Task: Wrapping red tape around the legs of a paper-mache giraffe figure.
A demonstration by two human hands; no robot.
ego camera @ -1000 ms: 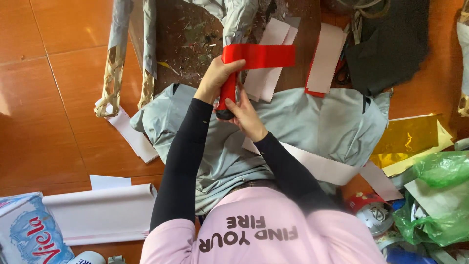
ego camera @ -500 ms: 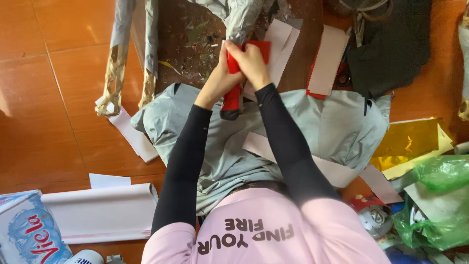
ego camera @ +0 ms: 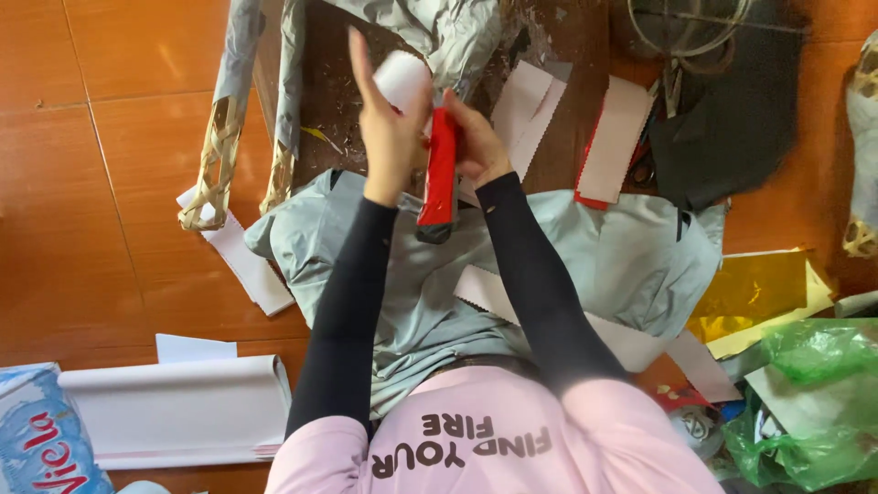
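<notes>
Only the head view here. We've got a red tool [ego camera: 440, 169] in hand, long and narrow with a darker grey end pointing toward our body, looks like a stapler or cutter but we can't tell for sure. Wrapped up with it is a strip of paper [ego camera: 403, 78], white on the side we see, with a bit of red at the edge.

Our left hand [ego camera: 389, 137] sits just left of the tool, fingers stretched up and lying along the white strip, thumb pressing it. Our right hand [ego camera: 476, 142] is touching the tool's right side, fingers curled around it in a grip. Both hands are held up over the dark, scuffed board [ego camera: 343, 101], above our grey trousers [ego camera: 604, 247].

Packaging-wise: bottom left corner has a blue-and-white wrapped pack [ego camera: 37, 439] with red lettering, next to a stack of white sheets [ego camera: 174, 407]. More white strips with zigzag edges and red backs [ego camera: 615, 137] lie on the board. Right side has gold foil [ego camera: 754, 293] and a crumpled green plastic bag [ego camera: 814, 393].
</notes>
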